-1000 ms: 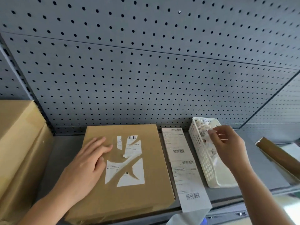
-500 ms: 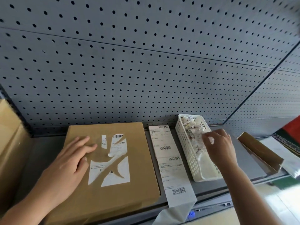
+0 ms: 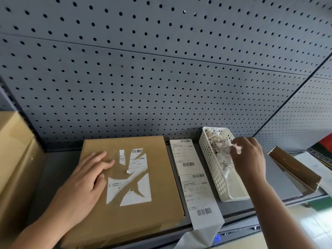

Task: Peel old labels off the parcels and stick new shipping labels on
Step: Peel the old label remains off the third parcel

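The left hand [image 3: 84, 178] lies flat, fingers [image 3: 102, 158] straight, on the parcel [image 3: 143, 216]; the right hand [image 3: 249, 159] pinches a label scrap [image 3: 236, 148] over the basket [image 3: 213, 178].

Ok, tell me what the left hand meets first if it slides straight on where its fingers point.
Probably the narrow torn label strip, just beyond the fingertips of the left hand on the parcel.

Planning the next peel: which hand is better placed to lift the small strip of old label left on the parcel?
Probably the left hand: it rests flat on the parcel beside the strip. The right hand is over the basket, pinching a scrap.
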The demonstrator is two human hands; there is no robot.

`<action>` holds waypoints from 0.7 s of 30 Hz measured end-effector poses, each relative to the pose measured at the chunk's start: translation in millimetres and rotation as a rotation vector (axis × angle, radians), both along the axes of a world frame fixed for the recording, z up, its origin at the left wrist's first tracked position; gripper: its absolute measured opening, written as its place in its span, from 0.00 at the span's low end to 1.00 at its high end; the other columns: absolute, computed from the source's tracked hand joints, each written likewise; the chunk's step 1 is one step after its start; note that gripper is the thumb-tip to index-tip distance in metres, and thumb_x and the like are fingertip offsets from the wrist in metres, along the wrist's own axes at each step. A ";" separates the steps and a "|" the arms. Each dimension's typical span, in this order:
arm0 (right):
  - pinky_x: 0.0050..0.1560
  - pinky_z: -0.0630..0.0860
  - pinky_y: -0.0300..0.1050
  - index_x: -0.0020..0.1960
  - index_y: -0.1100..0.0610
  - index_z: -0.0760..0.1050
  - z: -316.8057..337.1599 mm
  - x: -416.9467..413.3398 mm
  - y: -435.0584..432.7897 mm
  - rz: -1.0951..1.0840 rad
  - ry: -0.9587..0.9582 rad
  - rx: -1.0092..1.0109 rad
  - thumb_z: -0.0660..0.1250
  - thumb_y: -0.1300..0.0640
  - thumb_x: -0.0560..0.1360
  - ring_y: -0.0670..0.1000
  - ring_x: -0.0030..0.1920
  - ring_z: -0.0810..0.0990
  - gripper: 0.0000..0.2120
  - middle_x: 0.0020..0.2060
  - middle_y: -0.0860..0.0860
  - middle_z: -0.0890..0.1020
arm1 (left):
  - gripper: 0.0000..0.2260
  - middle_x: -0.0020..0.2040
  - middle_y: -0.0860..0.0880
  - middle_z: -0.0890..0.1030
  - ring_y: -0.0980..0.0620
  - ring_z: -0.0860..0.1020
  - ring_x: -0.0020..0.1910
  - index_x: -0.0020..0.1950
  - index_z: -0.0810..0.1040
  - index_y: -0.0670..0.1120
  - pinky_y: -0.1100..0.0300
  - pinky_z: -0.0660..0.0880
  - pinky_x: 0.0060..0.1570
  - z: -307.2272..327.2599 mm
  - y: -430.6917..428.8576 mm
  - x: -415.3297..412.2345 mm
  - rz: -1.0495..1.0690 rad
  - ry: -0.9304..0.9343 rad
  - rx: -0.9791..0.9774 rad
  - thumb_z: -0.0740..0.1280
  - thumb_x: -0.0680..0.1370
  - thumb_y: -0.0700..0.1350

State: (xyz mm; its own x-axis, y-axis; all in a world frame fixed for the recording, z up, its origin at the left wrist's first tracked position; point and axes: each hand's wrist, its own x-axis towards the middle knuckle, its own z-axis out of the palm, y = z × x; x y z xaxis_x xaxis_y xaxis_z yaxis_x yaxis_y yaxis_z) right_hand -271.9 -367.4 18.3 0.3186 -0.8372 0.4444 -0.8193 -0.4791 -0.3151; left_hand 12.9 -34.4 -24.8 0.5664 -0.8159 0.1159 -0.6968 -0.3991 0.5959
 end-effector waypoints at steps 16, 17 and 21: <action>0.46 0.74 0.48 0.49 0.53 0.80 16.6 50.6 28.5 0.235 -0.145 -0.012 0.67 0.58 0.77 0.53 0.48 0.78 0.04 0.46 0.46 0.80 | 0.18 0.76 0.72 0.54 0.73 0.43 0.76 0.72 0.69 0.63 0.62 0.50 0.74 1.7 -0.4 -0.6 0.003 0.014 0.025 0.57 0.84 0.47; 0.46 0.74 0.48 0.49 0.53 0.80 17.2 55.4 31.8 0.254 -0.147 -0.010 0.67 0.58 0.77 0.52 0.47 0.78 0.04 0.46 0.46 0.80 | 0.18 0.77 0.71 0.54 0.73 0.42 0.76 0.72 0.69 0.63 0.62 0.50 0.74 2.4 -0.7 -1.2 0.005 0.016 0.028 0.57 0.84 0.47; 0.43 0.70 0.44 0.49 0.53 0.79 20.0 77.4 49.9 0.334 -0.142 -0.010 0.68 0.60 0.77 0.51 0.46 0.77 0.04 0.43 0.44 0.78 | 0.18 0.77 0.71 0.51 0.74 0.40 0.75 0.73 0.67 0.64 0.62 0.49 0.74 4.6 -0.5 -2.6 0.012 0.023 0.046 0.55 0.85 0.48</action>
